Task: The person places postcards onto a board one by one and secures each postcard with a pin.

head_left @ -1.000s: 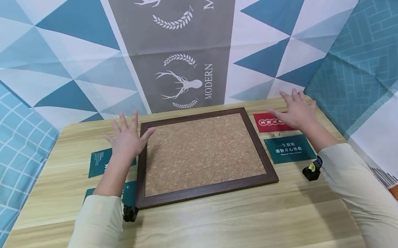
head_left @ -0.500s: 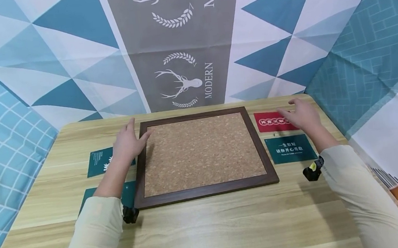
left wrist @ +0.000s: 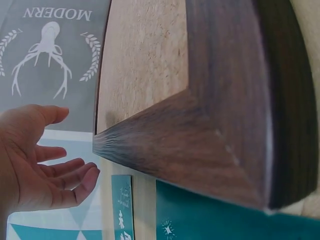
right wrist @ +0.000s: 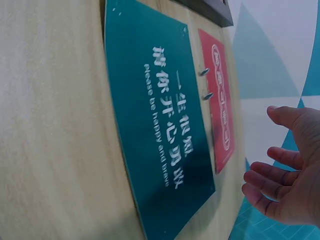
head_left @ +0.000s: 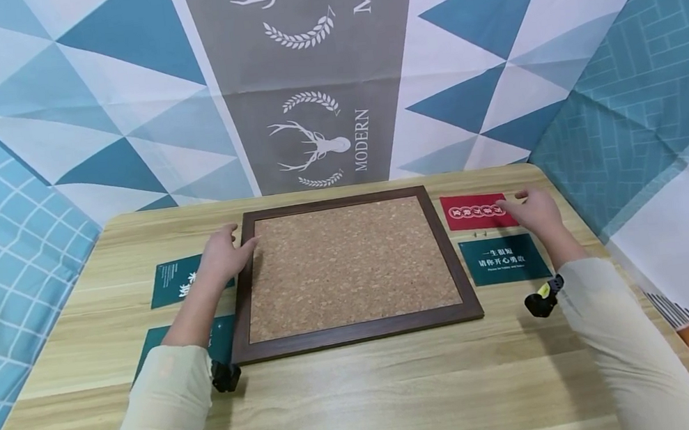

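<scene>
A corkboard (head_left: pixel 353 267) in a dark brown wooden frame (head_left: pixel 357 333) lies flat mid-table. My left hand (head_left: pixel 221 257) hovers by its left side; in the left wrist view that hand (left wrist: pixel 45 165) has loosely bent fingers around nothing. Over the right end of a red card (head_left: pixel 473 212) is my right hand (head_left: pixel 538 212). In the right wrist view this hand (right wrist: pixel 290 170) holds nothing, its fingers slightly bent and apart from the card. Two small metal pins (head_left: pixel 480 234) stand between the red card and a green card (head_left: pixel 503 259) with white lettering.
Left of the frame lie two more green cards, an upper one (head_left: pixel 173 280) and a lower one (head_left: pixel 221 336), both partly hidden by my left arm. A patterned cloth wall (head_left: pixel 315 85) rises behind the wooden table (head_left: pixel 364 402).
Both hands, first raised with fingers spread wide, have lowered toward the table and their fingers have relaxed into a loose bend. The corkboard and cards stay in place.
</scene>
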Demonstrator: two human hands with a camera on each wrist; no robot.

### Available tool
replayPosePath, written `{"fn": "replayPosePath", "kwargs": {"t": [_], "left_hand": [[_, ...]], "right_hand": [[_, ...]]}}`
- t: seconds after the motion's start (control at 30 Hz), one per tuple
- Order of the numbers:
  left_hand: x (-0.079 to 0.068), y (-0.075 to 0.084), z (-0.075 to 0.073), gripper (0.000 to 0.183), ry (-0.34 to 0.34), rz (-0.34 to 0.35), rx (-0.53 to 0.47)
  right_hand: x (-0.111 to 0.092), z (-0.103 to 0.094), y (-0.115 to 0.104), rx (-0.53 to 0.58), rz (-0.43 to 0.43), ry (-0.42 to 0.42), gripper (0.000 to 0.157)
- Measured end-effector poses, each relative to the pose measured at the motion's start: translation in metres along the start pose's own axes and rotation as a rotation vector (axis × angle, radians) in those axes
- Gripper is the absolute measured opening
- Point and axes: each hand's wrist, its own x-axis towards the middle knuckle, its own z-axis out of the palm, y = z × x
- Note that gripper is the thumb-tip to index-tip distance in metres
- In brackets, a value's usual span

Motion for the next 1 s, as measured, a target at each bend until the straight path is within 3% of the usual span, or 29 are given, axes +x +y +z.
{"fn": "replayPosePath", "kwargs": {"t": [0.27, 0.6, 0.77, 1.0], "left_hand": [[0.0, -0.004, 0.004, 0.065, -0.056, -0.045, -0.015], [0.004, -0.01, 0.008, 0.057, -0.081, -0.07, 0.046], [0.003, -0.01, 0.007, 0.055, -0.088, -0.09, 0.048], [0.002, -0.007, 0.008, 0.052, -0.089, -0.116, 0.071]], "right_hand": [[0.009, 0.005, 0.013, 0.038, 0.117, -0.025, 0.072], [0.011, 0.011, 0.019, 0.053, 0.17, -0.076, 0.073], [0.009, 0.014, 0.017, 0.012, 0.136, -0.073, 0.075], [0.014, 0.024, 0.022, -0.089, 0.083, -0.008, 0.068]]}}
